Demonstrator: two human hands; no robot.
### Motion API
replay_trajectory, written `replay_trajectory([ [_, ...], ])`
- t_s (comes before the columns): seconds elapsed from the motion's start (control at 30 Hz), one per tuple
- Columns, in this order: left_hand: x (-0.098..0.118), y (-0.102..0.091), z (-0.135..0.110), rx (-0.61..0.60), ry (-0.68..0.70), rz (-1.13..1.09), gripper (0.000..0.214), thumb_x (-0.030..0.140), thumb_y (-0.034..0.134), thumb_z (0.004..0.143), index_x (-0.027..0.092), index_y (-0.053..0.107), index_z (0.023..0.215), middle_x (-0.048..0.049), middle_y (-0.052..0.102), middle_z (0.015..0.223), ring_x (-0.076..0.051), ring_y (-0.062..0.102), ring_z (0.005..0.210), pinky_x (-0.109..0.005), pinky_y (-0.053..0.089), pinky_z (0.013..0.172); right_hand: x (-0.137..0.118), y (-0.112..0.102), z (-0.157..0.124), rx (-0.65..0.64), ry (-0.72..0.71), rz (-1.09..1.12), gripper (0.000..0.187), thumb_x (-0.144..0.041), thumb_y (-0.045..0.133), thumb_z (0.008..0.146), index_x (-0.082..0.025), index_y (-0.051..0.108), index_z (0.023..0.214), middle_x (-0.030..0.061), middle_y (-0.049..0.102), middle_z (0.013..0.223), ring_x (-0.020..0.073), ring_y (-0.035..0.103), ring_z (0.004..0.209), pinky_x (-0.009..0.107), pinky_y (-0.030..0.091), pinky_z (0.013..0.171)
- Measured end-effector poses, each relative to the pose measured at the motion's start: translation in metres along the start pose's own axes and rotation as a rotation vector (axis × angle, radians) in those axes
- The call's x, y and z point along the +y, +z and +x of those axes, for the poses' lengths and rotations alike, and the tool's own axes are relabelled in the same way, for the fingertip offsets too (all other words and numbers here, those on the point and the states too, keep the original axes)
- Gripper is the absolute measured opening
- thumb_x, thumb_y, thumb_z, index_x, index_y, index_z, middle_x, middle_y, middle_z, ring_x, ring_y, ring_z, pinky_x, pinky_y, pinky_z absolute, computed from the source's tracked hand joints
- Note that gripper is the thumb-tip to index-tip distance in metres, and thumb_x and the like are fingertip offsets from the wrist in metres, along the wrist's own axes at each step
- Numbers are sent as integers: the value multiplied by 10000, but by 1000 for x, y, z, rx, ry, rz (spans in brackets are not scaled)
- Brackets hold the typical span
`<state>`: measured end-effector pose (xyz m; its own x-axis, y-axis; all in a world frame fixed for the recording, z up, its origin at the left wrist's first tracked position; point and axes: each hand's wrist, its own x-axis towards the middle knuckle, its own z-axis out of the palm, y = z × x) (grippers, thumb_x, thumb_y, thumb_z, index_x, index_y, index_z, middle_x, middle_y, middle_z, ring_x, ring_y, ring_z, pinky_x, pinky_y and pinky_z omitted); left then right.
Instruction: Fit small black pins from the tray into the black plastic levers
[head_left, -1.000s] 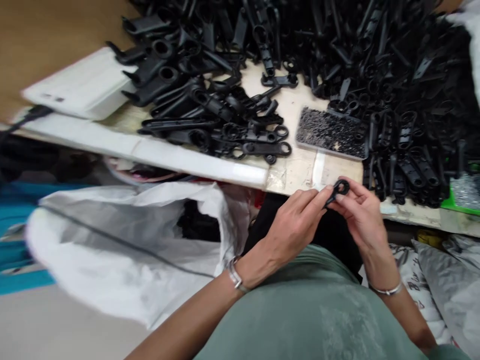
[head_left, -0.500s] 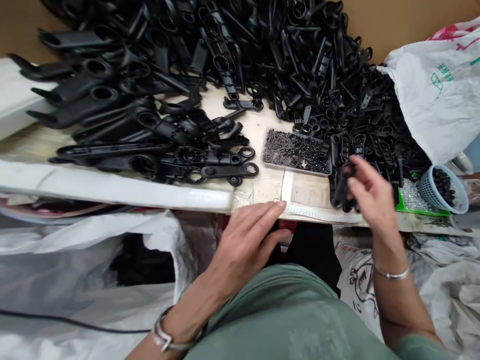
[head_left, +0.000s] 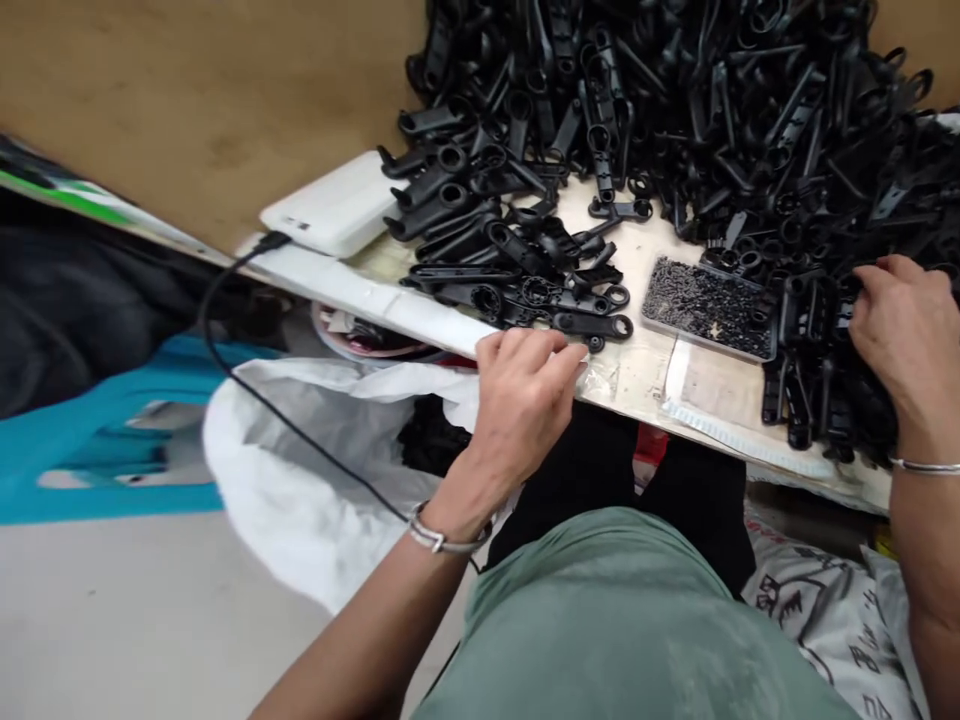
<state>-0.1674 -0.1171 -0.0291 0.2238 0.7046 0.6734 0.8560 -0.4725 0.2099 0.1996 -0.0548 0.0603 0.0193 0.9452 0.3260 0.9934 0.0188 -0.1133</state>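
My left hand (head_left: pixel 525 385) is closed over the front edge of the table, at the end of a white strip (head_left: pixel 420 310) that runs along it. My right hand (head_left: pixel 904 325) is bent down among small black plastic parts (head_left: pixel 799 400) at the right. Its fingers are curled, and what lies between them is hidden against the black. A clear shallow box (head_left: pixel 709 308) of tiny dark pieces stands between the hands. Left of the box, longer black plastic handle-like parts (head_left: pixel 555 290) lie in a stack close to my left hand.
A big heap of black plastic parts (head_left: pixel 675 110) covers the back of the table. A white box-like device (head_left: pixel 337 205) with a black cable (head_left: pixel 270 395) sits at the left. Below the table are an open white sack (head_left: pixel 300 480), a blue plastic object (head_left: pixel 120 430) and a printed sack (head_left: pixel 825 610).
The view has swung left, showing the white device and blue object. My left hand has curled onto the table edge. My right hand, which held a black part, is now farther right among the parts.
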Motion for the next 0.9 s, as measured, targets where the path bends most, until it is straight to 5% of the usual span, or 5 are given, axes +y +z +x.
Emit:
replay_trajectory([
  [0.37,0,11,34,-295,-7,81,347,97,300,993,212,569,808,-40,543,883,-227,475,925,-458,338,904,-25,-27,-46,96,-26,93,387,-490,501,958,-372,684,1278,83,654,1310,380,619,1175,543,493,898],
  [0.4,-2,12,34,-298,11,93,355,107,286,1000,213,565,807,-39,538,874,-223,471,913,-459,343,903,-38,-25,-56,151,-31,144,324,-488,551,937,-389,719,1196,71,690,1214,362,647,1099,546,506,879],
  [0.53,-7,13,32,-293,49,96,351,150,282,1026,204,559,819,-40,536,856,-210,462,901,-461,363,901,-90,6,-86,-229,-302,339,215,-364,565,960,-257,743,1011,83,713,982,254,670,866,446,540,819],
  [0.7,-4,13,37,-264,8,25,358,173,299,1033,203,522,755,-40,500,814,-217,467,905,-462,368,921,-131,48,-96,-285,-392,158,204,-271,540,977,-179,721,968,112,683,990,247,634,948,352,502,738],
  [0.9,-9,21,44,-287,33,56,346,92,289,1010,202,470,735,-21,452,779,-209,483,911,-483,379,950,-145,52,-95,-269,-446,-29,238,-214,486,993,-170,694,887,94,671,899,221,630,872,302,413,597],
])
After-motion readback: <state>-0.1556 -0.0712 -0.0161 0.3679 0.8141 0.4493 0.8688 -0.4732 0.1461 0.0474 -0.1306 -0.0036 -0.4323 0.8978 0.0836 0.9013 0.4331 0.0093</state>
